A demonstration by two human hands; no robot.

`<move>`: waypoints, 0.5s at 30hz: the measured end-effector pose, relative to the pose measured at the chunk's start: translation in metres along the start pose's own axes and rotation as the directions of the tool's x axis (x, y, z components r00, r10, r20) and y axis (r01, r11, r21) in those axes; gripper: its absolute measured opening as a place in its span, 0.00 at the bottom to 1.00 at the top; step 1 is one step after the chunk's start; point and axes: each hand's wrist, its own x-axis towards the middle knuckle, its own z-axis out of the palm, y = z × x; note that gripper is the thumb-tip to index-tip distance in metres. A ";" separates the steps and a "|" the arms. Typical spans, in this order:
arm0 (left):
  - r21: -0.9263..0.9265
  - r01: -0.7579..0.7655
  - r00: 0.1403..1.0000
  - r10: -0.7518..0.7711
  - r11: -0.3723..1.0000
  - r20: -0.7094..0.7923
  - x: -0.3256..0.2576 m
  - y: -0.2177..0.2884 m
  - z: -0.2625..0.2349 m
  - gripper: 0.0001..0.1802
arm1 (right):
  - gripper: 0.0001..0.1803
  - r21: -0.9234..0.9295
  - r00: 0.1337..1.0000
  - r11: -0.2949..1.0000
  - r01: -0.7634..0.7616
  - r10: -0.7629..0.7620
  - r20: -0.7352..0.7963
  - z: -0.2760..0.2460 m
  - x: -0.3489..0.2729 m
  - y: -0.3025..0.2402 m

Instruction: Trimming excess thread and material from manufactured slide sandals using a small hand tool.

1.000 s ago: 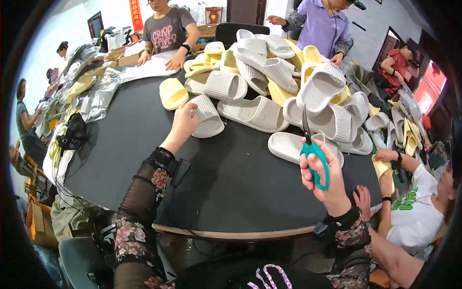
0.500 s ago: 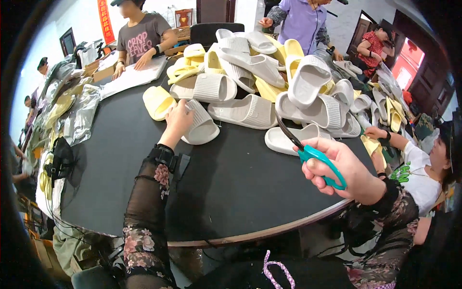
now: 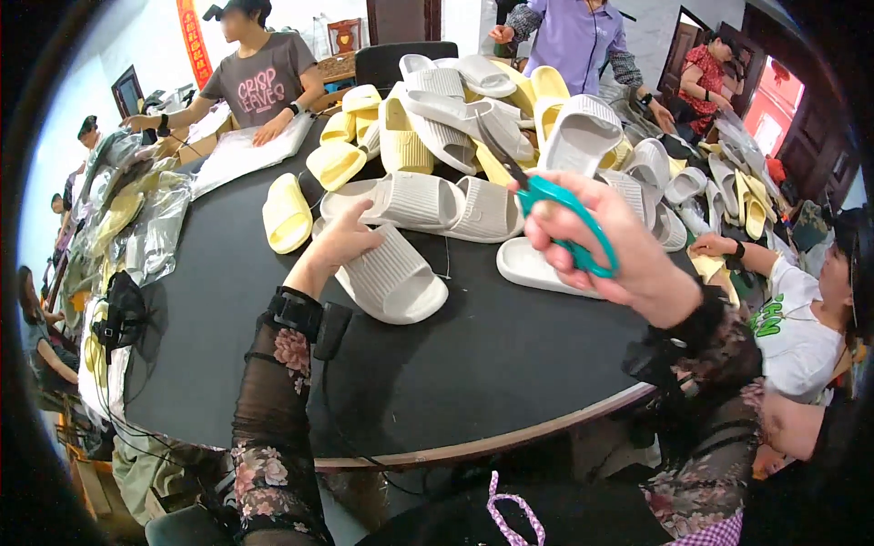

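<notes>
My right hand (image 3: 610,237) is closed round the teal handles of a pair of scissors (image 3: 572,223), lifted in front of the slipper pile. The dark blades point up and to the left, over the slippers. My left hand (image 3: 341,241) grips the heel end of a pale grey slide slipper (image 3: 396,282) with a ribbed strap, its toe toward me on the table; the fingers are partly hidden. Just beyond lies another grey slipper (image 3: 414,198). A yellow slipper (image 3: 288,214) rests to the left of that hand. One more grey slipper (image 3: 539,266) lies below the scissors.
Grey and yellow slippers are heaped at the back of the dark table (image 3: 455,373). Plastic-wrapped slippers (image 3: 159,227) and a black pouch (image 3: 120,309) are at the left. Co-workers stand across the table; another person (image 3: 792,309) handles yellow slippers at the right.
The grey slipper at my left hand has come nearer and turned slightly. My right hand has moved the scissors up and left. Some yellow slippers near my left hand have shifted.
</notes>
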 end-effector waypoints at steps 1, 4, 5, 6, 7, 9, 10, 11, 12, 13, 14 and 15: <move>-0.065 0.009 0.997 -0.004 0.998 0.075 0.003 -0.003 0.000 0.40 | 0.22 -0.002 1.000 1.000 0.004 -0.004 0.001 -0.004 0.008 0.008; -0.130 0.108 0.977 -0.081 0.986 0.196 0.001 0.011 0.012 0.44 | 0.19 0.212 0.999 0.977 0.038 -0.038 -0.003 -0.017 0.031 0.036; -0.167 0.091 0.981 -0.060 0.982 0.182 0.002 0.015 0.018 0.44 | 0.19 0.261 0.997 0.962 0.074 -0.069 -0.031 -0.018 0.033 0.042; -0.197 0.086 0.987 -0.056 0.977 0.154 -0.001 0.014 0.017 0.44 | 0.18 0.320 0.995 0.942 0.104 -0.095 -0.043 -0.016 0.039 0.053; -0.214 0.054 0.990 -0.025 0.975 0.137 0.006 -0.001 0.018 0.44 | 0.17 0.304 0.992 0.944 0.129 -0.120 -0.050 -0.016 0.046 0.066; -0.225 0.057 0.993 -0.033 0.973 0.109 0.013 -0.004 0.026 0.44 | 0.16 0.345 0.992 0.930 0.129 -0.116 -0.058 -0.018 0.051 0.086; -0.233 0.066 0.996 -0.050 0.970 0.072 0.013 -0.004 0.029 0.44 | 0.16 0.352 0.991 0.927 0.130 -0.116 -0.059 -0.018 0.053 0.094; -0.240 0.047 0.999 -0.040 0.970 0.032 0.011 -0.005 0.035 0.40 | 0.16 0.353 0.991 0.927 0.131 -0.116 -0.063 -0.018 0.052 0.100; -0.239 0.048 0.999 -0.041 0.970 0.035 0.011 -0.005 0.035 0.40 | 0.16 0.355 0.992 0.927 0.120 -0.100 -0.075 -0.018 0.052 0.104; -0.234 0.033 0.998 -0.021 0.972 0.052 0.010 -0.005 0.032 0.37 | 0.16 0.359 0.993 0.927 0.108 -0.083 -0.086 -0.018 0.052 0.107; -0.231 0.018 0.997 -0.001 0.973 0.071 0.008 -0.002 0.032 0.34 | 0.16 0.360 0.993 0.927 0.107 -0.081 -0.088 -0.019 0.051 0.111; -0.230 0.021 0.997 -0.005 0.973 0.072 0.004 -0.001 0.033 0.34 | 0.17 0.359 0.993 0.928 0.104 -0.076 -0.090 -0.020 0.051 0.113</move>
